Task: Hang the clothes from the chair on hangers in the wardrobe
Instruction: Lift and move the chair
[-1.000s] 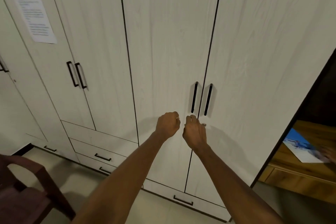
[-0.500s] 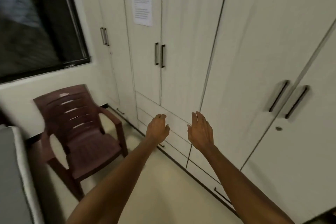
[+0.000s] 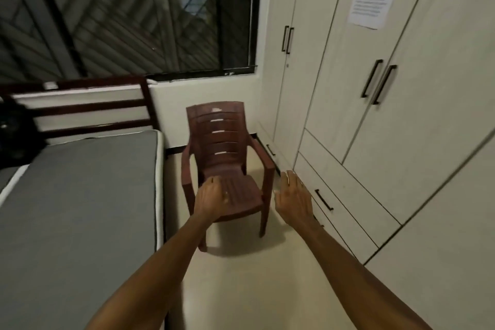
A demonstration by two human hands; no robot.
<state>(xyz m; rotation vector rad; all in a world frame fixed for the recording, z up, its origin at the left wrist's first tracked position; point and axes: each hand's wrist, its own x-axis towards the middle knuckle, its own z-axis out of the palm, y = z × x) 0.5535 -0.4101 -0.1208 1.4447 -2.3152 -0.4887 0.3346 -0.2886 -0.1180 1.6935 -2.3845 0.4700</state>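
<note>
The chair [image 3: 226, 166] stands in the corner between the bed [image 3: 77, 195] and the wardrobe [image 3: 401, 120], below the window [image 3: 128, 13], and you can see no clothes on its seat or back. Your left hand [image 3: 210, 199] hovers over the seat, fingers loosely curled round nothing; your right hand [image 3: 294, 199] is spread flat beside the armrest, also holding nothing. Every wardrobe door in view is shut. To my eye the hanging part looks done, or you are checking for leftovers; the frame is a little blurred, so a thin garment might escape notice. If anything remains, your next move is to scan the bed and floor before reaching.
</note>
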